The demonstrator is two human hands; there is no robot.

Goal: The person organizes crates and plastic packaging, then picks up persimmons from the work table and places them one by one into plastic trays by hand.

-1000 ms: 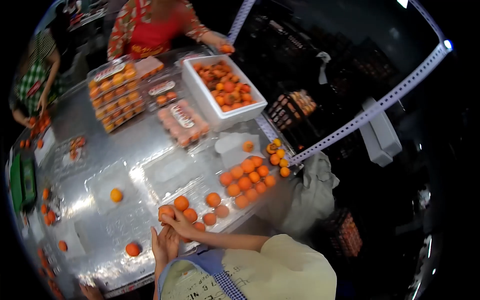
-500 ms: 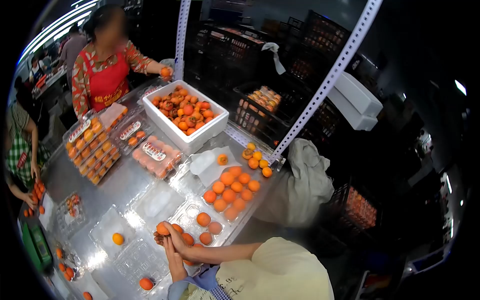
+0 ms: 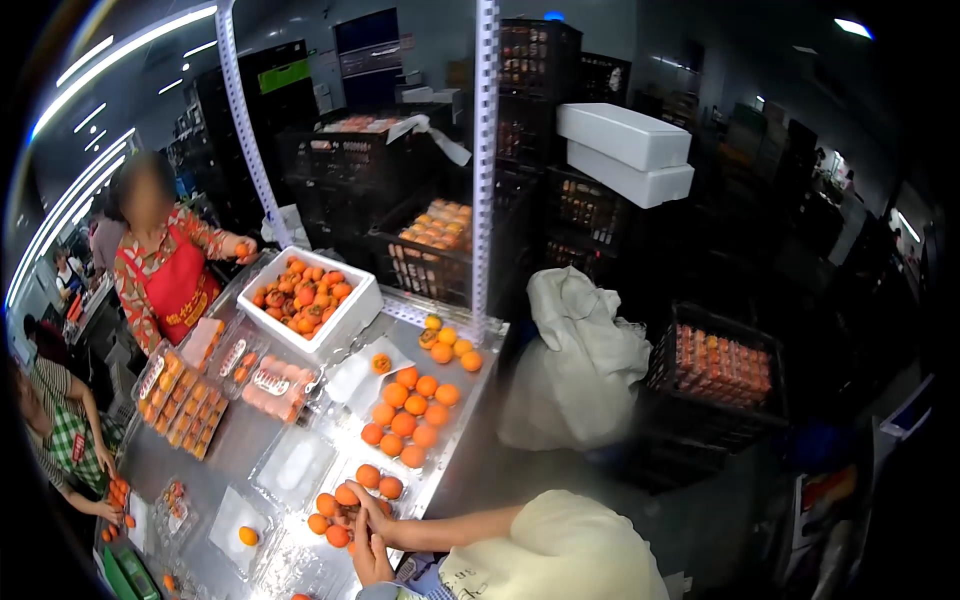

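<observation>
My right hand reaches in from the right, its fingers closed on an orange fruit low in the middle of the view. Just below it, my left hand is raised against the right hand. Its fingers are partly hidden, so its grip is unclear. More orange fruits lie around the hands in a clear plastic tray. Beyond them, several rows of orange fruits sit close together near the table edge. One fruit rests on white paper.
A white foam box of fruits stands at the back of the metal table, beside packed clear cartons. A co-worker in a red apron holds a fruit; another is far left. A perforated post, pale sack and black crates stand beyond.
The view has swung to the right and up, so the table sits lower left and more crates show. Both hands stay together near the fruit; the left hand's fingers are less visible than before.
</observation>
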